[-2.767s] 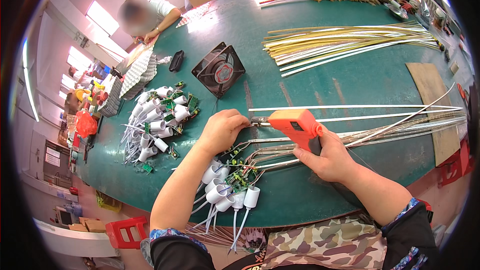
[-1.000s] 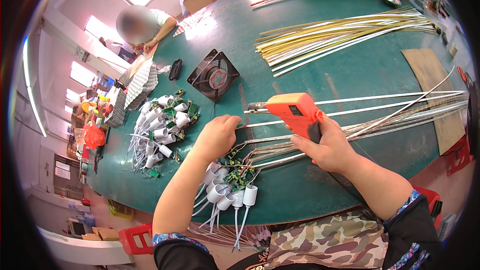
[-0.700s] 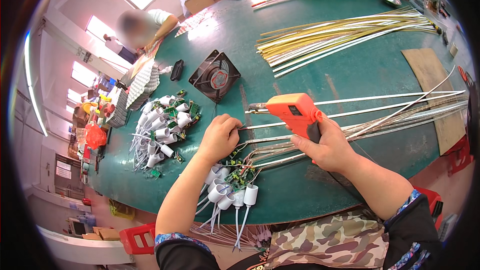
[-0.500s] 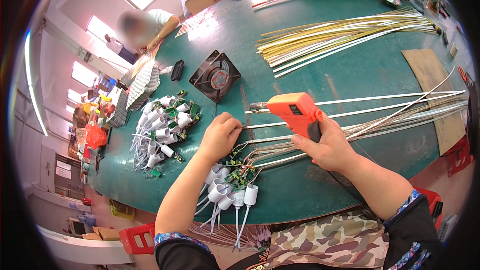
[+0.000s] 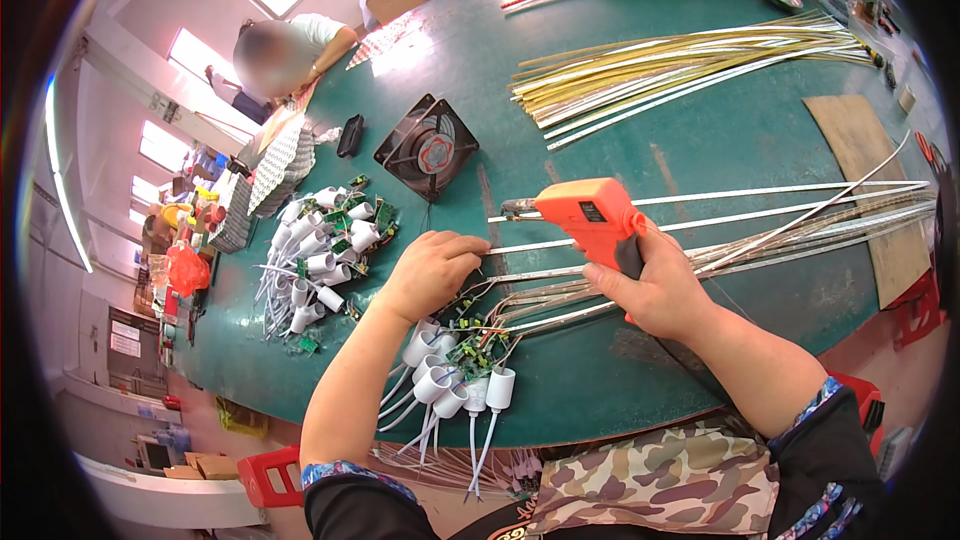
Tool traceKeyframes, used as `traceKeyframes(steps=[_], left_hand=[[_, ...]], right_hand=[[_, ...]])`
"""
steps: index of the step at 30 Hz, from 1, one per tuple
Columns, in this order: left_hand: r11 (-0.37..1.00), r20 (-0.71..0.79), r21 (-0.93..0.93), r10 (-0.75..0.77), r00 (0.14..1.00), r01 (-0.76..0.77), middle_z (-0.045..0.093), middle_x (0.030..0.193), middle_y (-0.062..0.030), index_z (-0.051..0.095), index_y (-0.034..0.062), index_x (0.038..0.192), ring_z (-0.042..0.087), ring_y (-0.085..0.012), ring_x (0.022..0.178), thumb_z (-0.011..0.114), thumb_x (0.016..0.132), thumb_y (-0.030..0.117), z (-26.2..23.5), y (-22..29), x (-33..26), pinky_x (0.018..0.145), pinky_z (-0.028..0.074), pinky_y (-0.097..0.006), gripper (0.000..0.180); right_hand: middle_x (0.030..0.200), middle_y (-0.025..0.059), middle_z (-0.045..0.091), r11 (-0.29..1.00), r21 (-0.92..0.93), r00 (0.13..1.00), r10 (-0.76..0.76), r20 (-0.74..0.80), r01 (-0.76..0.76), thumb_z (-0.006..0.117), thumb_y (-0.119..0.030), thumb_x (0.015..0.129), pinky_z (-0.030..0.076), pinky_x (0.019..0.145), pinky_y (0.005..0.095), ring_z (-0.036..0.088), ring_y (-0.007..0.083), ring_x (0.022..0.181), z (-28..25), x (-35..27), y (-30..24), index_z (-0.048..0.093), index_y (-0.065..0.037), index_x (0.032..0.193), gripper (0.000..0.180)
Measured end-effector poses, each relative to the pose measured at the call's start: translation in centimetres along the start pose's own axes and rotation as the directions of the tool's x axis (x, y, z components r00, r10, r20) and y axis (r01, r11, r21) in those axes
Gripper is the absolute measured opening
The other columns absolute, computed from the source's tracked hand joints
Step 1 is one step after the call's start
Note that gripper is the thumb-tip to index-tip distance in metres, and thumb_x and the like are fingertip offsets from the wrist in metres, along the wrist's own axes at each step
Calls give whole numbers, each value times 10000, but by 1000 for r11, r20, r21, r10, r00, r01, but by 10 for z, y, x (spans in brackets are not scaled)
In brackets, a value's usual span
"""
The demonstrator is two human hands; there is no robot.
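Observation:
My right hand (image 5: pixel 660 285) grips an orange soldering gun (image 5: pixel 590 212) by its handle. The gun's metal tip points left, close above the left end of one white strip. Bent fingers of my left hand (image 5: pixel 435 270) close at the left end of another narrow white strip (image 5: pixel 545 244); its very end is hidden by the fingertips. Below these lie more strips (image 5: pixel 560 292), whose left ends meet a cluster of small green circuit boards (image 5: pixel 478 345). White cylindrical caps (image 5: pixel 432 383) with white cables lie beside the boards, near the table's front edge.
A pile of similar white caps (image 5: pixel 318 262) with boards lies left. Behind it stands a black fan (image 5: pixel 427 150). A bundle of yellow and white strips (image 5: pixel 620 80) lies farther back, a brown board (image 5: pixel 855 155) at right. Another person (image 5: pixel 290 55) sits across the green table (image 5: pixel 560 30).
My left hand has shifted slightly left and down, its fingers lying flatter. The soldering gun in my right hand has barely moved. The view has shifted slightly.

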State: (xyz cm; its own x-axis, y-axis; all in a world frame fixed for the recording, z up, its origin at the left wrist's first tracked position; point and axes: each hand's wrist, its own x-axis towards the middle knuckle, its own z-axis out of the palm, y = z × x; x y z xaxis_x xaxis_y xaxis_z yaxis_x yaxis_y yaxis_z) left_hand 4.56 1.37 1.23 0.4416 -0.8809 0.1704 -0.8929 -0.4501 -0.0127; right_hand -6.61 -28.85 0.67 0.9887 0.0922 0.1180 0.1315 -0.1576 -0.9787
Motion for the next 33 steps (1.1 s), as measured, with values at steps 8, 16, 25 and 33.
traceKeyframes(steps=[8, 16, 25, 33], left_hand=[[998, 39, 27, 53, 998, -54, 696, 1156, 1, 666, 89, 840, 654, -241, 974, 669, 738, 61, -1, 3, 3, 845, 517, -383, 105], [902, 14, -402, -165, 986, 157, 715, 1089, -67, 675, 38, 896, 655, -266, 995, 698, 788, -9, 6, -3, -3, 876, 526, -370, 119], [797, -35, -444, -472, 881, 410, 660, 848, -104, 676, 18, 917, 642, -265, 802, 727, 819, 50, 9, 16, -1, 699, 498, -354, 114], [893, -89, -315, -366, 926, 322, 652, 831, -113, 697, 30, 916, 634, -312, 797, 707, 821, 64, 10, 15, 1, 711, 505, -394, 101]], right_hand=[[1161, 182, 619, 999, -51, 1000, -18, 2, 18, 701, -275, 877, 462, 923, 426, 595, 365, 1063, 1, 1, 4, 513, -39, 1319, 536], [1122, 167, 626, 1000, -7, 1000, -26, -15, 26, 698, -263, 876, 470, 901, 414, 608, 343, 1018, 1, 1, 2, 519, -32, 1296, 512], [1141, 180, 627, 998, -12, 998, -57, -1, 57, 697, -269, 878, 470, 899, 423, 612, 353, 1028, 1, -2, 0, 512, -39, 1314, 526], [1154, 211, 628, 996, -89, 998, -12, 56, 17, 692, -293, 878, 465, 911, 440, 603, 392, 1055, -1, -3, -6, 507, -33, 1320, 545]])
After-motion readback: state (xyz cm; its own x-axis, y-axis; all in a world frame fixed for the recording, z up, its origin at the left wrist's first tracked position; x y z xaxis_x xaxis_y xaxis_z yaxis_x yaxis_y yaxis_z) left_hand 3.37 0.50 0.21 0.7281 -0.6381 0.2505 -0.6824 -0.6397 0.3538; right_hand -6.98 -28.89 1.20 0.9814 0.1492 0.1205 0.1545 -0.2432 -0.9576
